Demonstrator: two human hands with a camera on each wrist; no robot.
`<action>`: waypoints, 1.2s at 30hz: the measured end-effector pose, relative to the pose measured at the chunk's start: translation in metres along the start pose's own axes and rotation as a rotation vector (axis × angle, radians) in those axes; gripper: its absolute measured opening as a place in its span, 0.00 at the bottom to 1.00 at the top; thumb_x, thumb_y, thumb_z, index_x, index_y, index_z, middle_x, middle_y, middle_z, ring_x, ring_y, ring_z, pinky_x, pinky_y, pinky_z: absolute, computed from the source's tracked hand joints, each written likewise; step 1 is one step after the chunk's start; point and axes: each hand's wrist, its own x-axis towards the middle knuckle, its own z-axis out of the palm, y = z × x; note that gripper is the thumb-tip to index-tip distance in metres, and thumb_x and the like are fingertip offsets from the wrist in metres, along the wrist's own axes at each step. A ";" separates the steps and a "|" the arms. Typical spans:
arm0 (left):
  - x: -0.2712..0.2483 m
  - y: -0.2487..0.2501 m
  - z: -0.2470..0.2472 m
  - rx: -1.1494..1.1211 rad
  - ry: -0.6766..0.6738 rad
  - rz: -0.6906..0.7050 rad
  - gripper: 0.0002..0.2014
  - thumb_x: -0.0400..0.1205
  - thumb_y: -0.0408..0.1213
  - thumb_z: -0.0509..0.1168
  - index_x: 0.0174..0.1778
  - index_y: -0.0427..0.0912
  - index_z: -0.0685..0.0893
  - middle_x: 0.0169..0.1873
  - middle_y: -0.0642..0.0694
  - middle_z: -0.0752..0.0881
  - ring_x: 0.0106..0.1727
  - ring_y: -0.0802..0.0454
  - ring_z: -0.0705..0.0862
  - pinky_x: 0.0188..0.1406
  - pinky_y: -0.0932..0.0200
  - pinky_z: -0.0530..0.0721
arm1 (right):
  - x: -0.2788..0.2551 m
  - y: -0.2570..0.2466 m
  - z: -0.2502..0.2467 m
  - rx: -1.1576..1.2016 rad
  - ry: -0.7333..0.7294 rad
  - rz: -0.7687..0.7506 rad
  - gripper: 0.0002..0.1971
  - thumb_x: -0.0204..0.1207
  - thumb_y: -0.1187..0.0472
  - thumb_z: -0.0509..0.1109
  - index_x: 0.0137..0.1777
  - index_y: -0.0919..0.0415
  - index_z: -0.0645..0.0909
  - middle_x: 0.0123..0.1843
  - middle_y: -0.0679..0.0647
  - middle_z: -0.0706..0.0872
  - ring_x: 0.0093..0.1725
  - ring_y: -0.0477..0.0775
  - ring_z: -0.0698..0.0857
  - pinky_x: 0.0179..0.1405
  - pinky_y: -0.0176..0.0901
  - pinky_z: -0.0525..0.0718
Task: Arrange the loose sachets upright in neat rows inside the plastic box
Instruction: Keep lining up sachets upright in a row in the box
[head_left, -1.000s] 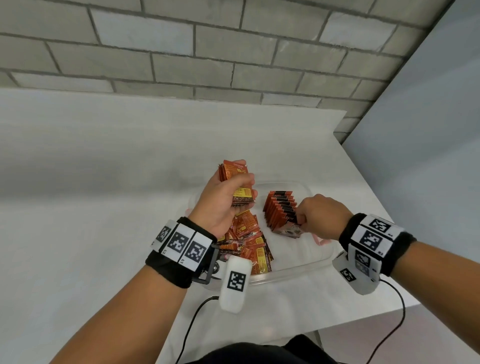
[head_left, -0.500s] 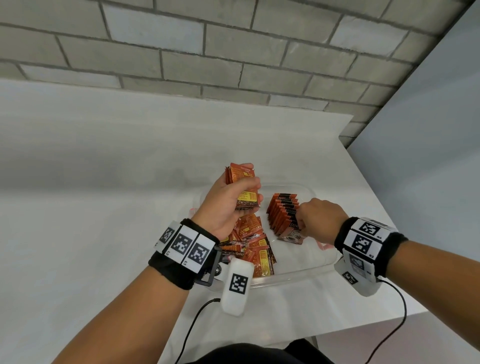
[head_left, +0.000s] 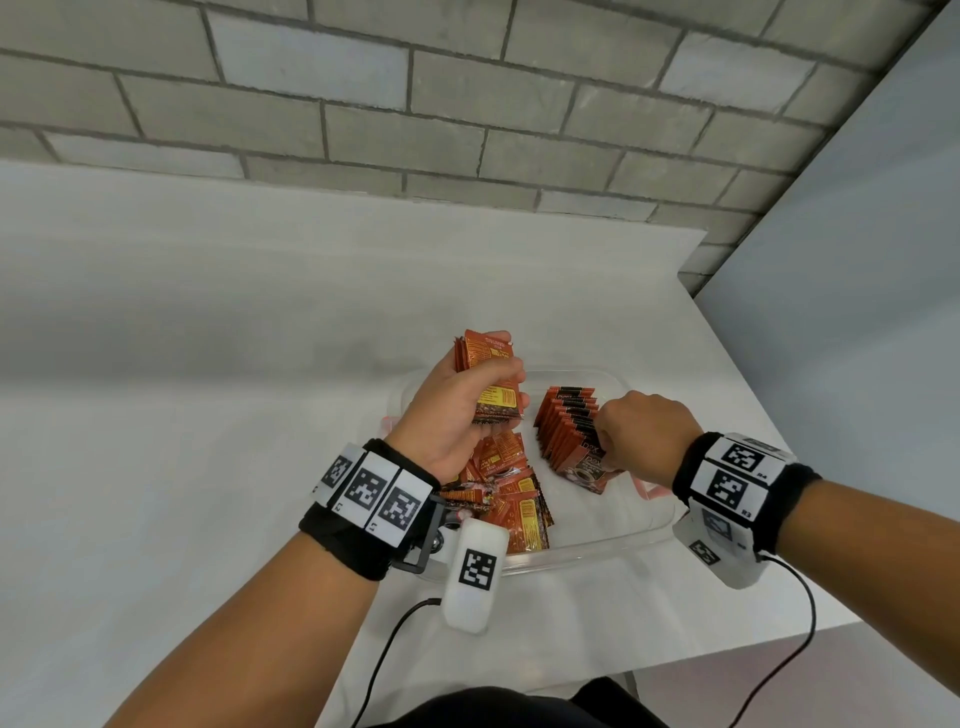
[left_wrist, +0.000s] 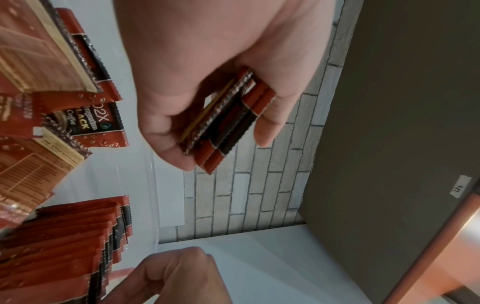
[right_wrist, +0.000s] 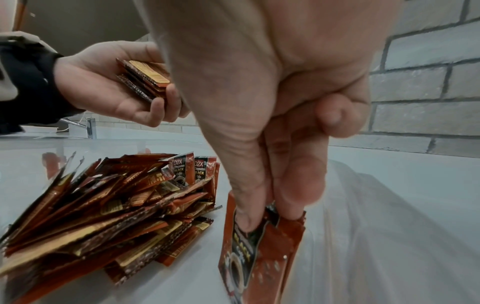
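A clear plastic box (head_left: 597, 540) sits on the white table. My left hand (head_left: 467, 395) hovers over its far left corner and grips a small stack of orange-red sachets (head_left: 488, 374), edge-on as the stack (left_wrist: 223, 119) in the left wrist view. A row of upright sachets (head_left: 563, 426) leans in the middle of the box. My right hand (head_left: 644, 431) pinches the nearest sachets (right_wrist: 259, 253) of that row between thumb and fingers. A loose pile of sachets (head_left: 514, 493) lies at the box's left side, and the pile (right_wrist: 103, 211) fills the right wrist view's left.
The white table (head_left: 208, 415) runs to a grey brick wall (head_left: 415, 104) behind and a grey panel (head_left: 857, 312) on the right. The table's front right edge is close to the box. Cables hang from both wrist cameras.
Both hands stay nearly still. The left hand keeps its stack over the box; the right hand keeps pinching the row's front sachets.
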 end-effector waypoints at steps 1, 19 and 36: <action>0.000 0.000 0.000 -0.008 -0.003 -0.002 0.15 0.80 0.33 0.67 0.63 0.44 0.80 0.42 0.43 0.85 0.36 0.50 0.86 0.42 0.53 0.83 | 0.000 0.001 -0.001 0.007 0.006 0.004 0.08 0.73 0.56 0.73 0.47 0.60 0.81 0.43 0.54 0.83 0.38 0.55 0.81 0.31 0.40 0.74; -0.001 -0.013 0.014 0.081 -0.209 -0.071 0.16 0.78 0.34 0.68 0.62 0.44 0.83 0.55 0.37 0.87 0.55 0.39 0.87 0.50 0.48 0.87 | -0.025 -0.011 -0.038 1.339 0.266 -0.143 0.14 0.74 0.60 0.74 0.57 0.45 0.80 0.48 0.54 0.88 0.39 0.54 0.88 0.37 0.43 0.84; 0.007 -0.010 0.013 -0.109 -0.086 0.029 0.19 0.77 0.22 0.64 0.59 0.46 0.82 0.51 0.41 0.88 0.51 0.44 0.88 0.56 0.42 0.83 | -0.043 0.000 -0.028 1.393 0.307 -0.092 0.13 0.72 0.70 0.73 0.51 0.52 0.79 0.55 0.50 0.81 0.50 0.49 0.82 0.42 0.41 0.83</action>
